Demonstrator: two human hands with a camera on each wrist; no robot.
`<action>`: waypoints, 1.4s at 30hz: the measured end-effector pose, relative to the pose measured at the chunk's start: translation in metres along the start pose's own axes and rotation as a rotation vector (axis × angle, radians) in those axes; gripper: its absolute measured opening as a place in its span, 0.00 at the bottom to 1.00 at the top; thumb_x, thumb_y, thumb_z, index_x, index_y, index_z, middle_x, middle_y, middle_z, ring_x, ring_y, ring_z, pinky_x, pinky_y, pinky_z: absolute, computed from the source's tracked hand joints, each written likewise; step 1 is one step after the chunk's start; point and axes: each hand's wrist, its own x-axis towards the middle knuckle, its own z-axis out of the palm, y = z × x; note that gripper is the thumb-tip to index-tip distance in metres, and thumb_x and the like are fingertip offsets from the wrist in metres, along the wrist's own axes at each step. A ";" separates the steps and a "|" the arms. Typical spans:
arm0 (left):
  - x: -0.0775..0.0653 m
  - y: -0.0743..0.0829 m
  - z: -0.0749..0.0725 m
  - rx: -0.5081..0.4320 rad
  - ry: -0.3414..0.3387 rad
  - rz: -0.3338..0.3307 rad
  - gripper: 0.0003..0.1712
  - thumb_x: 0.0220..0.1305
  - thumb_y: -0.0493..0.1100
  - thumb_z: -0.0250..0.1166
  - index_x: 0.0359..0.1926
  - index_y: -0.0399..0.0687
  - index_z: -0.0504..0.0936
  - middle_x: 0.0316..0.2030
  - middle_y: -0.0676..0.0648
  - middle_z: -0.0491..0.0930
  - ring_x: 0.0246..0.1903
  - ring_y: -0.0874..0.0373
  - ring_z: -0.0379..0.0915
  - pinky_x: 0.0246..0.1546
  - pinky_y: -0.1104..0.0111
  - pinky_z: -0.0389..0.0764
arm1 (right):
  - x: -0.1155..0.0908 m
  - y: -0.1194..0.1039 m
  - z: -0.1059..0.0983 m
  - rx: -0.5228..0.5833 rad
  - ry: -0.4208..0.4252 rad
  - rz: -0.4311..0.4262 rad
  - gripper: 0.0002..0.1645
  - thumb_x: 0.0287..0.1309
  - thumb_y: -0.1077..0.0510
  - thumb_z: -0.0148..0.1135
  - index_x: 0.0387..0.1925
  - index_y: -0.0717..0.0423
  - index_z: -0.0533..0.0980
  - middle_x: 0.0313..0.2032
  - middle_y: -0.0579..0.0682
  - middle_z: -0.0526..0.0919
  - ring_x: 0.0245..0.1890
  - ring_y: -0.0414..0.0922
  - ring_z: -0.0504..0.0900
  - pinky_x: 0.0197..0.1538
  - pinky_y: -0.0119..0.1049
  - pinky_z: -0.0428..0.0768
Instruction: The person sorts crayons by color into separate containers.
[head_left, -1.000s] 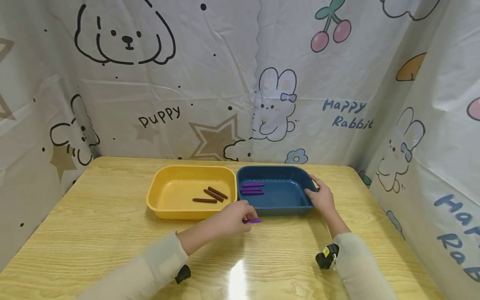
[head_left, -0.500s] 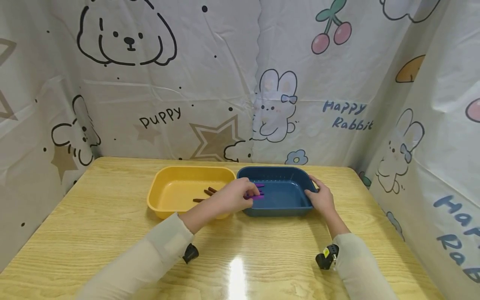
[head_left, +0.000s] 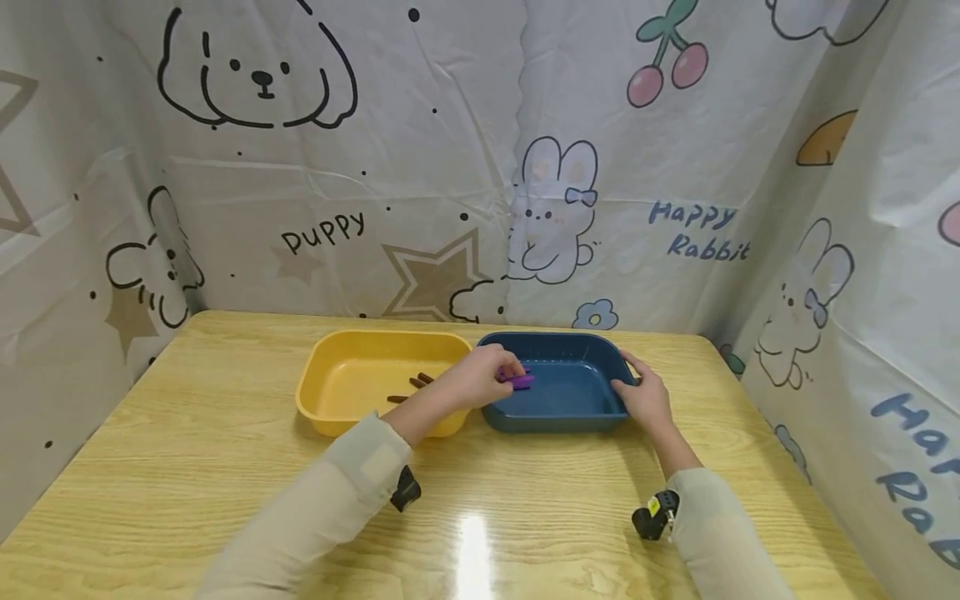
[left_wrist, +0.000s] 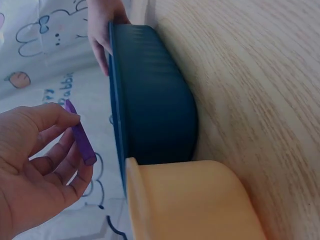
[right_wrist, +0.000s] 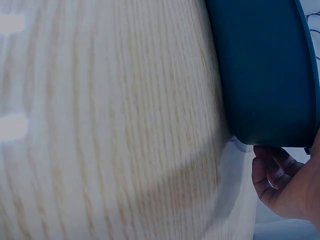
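Note:
My left hand (head_left: pixel 483 379) pinches a purple crayon (left_wrist: pixel 83 141) between thumb and fingertips, just over the left end of a dark blue plastic bin (head_left: pixel 562 423). More purple crayons lie inside that end, now mostly covered by the hand in the head view. At the bin's right end, my right hand (head_left: pixel 647 398) grips the rim, thumb on the inner side and fingers outside. To the left stands a yellow bin (head_left: pixel 345 427), its right side partly behind my left forearm. Brown crayons (head_left: pixel 397 399) show in it beside the forearm.
Both bins stand side by side on a wood-grain table (head_left: pixel 225 475), near its back edge. A printed curtain (head_left: pixel 337 167) with cartoon animals hangs behind the table and along both sides. Each wrist carries a small black camera (head_left: pixel 406 490).
My left hand has carried the purple crayon from in front of the bins up and over the blue bin's left end. The right hand keeps its grip on the rim.

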 end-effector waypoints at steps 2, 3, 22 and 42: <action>0.003 -0.003 0.002 -0.022 0.003 -0.011 0.12 0.58 0.35 0.62 0.43 0.43 0.83 0.38 0.47 0.77 0.38 0.57 0.69 0.44 0.67 0.75 | 0.000 0.000 0.000 -0.001 0.002 0.005 0.34 0.61 0.58 0.55 0.68 0.48 0.61 0.52 0.67 0.74 0.45 0.53 0.76 0.44 0.39 0.77; 0.004 -0.005 0.003 -0.033 0.004 -0.017 0.12 0.58 0.34 0.62 0.43 0.43 0.83 0.38 0.47 0.77 0.38 0.57 0.70 0.44 0.67 0.75 | 0.000 0.000 0.000 -0.001 0.003 0.008 0.34 0.61 0.58 0.55 0.68 0.48 0.61 0.52 0.67 0.74 0.45 0.53 0.76 0.44 0.39 0.77; 0.022 -0.016 0.019 -0.073 0.002 -0.051 0.12 0.58 0.33 0.61 0.43 0.42 0.83 0.38 0.46 0.80 0.40 0.55 0.72 0.46 0.65 0.76 | 0.001 0.001 0.001 0.003 0.005 0.019 0.33 0.62 0.58 0.54 0.68 0.48 0.60 0.53 0.66 0.73 0.45 0.53 0.75 0.41 0.38 0.77; 0.030 -0.014 0.026 -0.057 0.036 -0.046 0.13 0.59 0.33 0.59 0.45 0.41 0.83 0.40 0.45 0.79 0.41 0.54 0.72 0.48 0.64 0.75 | 0.002 0.002 0.002 0.001 0.010 0.016 0.33 0.62 0.57 0.55 0.68 0.47 0.61 0.51 0.65 0.75 0.41 0.50 0.75 0.35 0.30 0.74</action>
